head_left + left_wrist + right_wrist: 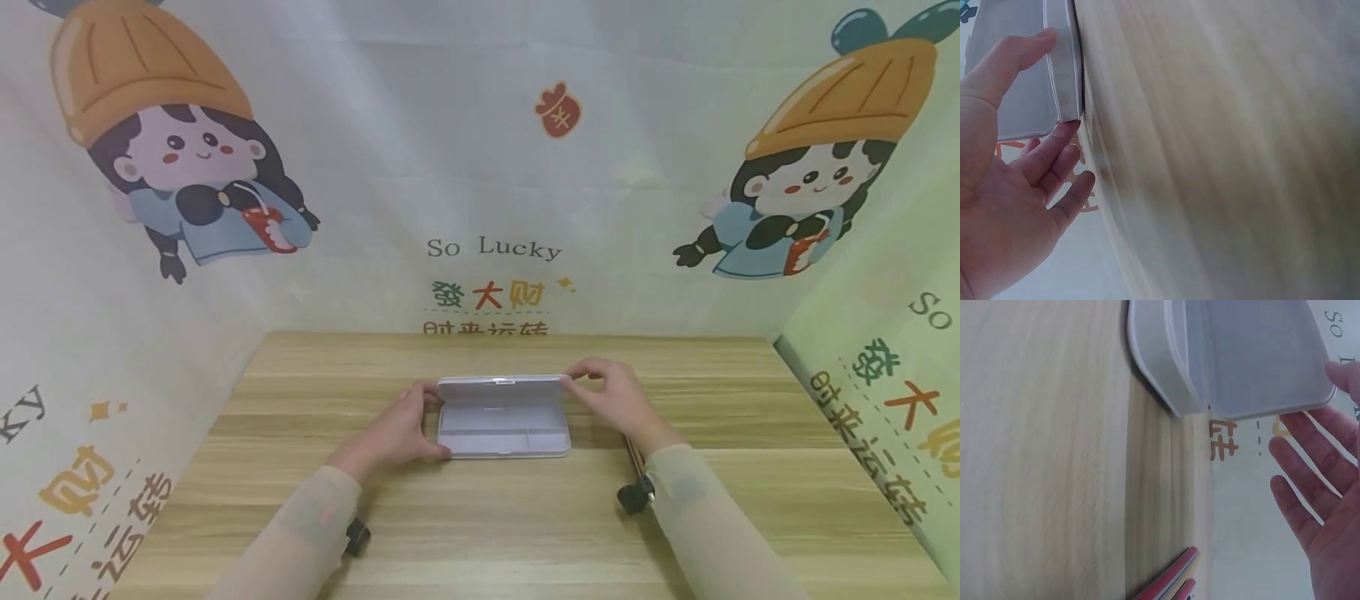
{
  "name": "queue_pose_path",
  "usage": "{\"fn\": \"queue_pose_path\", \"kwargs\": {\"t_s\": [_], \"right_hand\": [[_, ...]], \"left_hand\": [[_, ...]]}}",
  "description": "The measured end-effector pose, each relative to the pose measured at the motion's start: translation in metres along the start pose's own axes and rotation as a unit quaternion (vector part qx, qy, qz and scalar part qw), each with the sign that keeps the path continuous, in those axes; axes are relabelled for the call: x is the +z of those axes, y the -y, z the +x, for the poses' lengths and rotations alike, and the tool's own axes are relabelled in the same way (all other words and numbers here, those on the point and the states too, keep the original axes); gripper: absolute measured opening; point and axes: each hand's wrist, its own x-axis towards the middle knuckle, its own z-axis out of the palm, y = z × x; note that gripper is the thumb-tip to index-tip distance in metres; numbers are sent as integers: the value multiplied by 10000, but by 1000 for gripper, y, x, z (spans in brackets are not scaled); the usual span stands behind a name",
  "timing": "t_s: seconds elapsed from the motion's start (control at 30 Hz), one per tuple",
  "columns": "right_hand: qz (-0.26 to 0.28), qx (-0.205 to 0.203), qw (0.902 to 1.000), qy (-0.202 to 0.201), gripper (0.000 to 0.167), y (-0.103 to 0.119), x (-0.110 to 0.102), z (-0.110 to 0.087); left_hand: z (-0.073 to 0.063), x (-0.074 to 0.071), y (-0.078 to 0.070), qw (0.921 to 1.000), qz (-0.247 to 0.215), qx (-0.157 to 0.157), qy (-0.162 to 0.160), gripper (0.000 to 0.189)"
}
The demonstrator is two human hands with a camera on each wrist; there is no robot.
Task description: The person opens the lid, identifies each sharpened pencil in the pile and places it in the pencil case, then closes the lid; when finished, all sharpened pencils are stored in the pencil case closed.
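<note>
A white pencil case (pixel 504 417) lies on the table with its lid (pixel 480 388) raised, and its divided compartments show no contents. At the case's left end, my left hand (pixel 397 429) holds the base between thumb and fingers. The left wrist view shows that thumb (pixel 1038 42) on the front wall and a fingertip against the end wall. My right hand (pixel 618 400) pinches the lid's upper right corner. In the right wrist view, the thumb (pixel 1341 378) lies on the lid's inner edge, with the fingers behind it.
Several slim coloured sticks (pixel 1169 578), which look like pencils, lie on the wooden table (pixel 495 525) to the right of the case, partly hidden by my right wrist in the head view. A printed cloth (pixel 480 167) hangs behind the table and along both sides.
</note>
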Motion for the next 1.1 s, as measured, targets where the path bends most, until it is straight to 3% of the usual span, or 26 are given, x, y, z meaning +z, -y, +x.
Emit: {"fn": "queue_pose_path", "kwargs": {"t_s": [0.13,0.33,0.5,0.67,0.87,1.1], "right_hand": [[279,102,9991,-307,20,2,1,5],[258,-364,9967,-685,13,4,4,13],[-112,-683,9947,-756,19,2,6,17],[-578,-738,9947,-419,38,-2,6,17],[-682,-639,9956,-11,55,-5,4,17],[-609,-170,9969,473,69,-7,8,21]], "left_hand": [[1,0,-1,9999,-28,116,-80,94],[-1,-1,-1,9996,216,204,19,88],[-1,-2,-1,9990,269,335,111,85],[0,0,1,9988,277,359,204,82],[1,0,1,9989,245,298,258,83],[2,-4,-3,9986,270,312,344,82]]}}
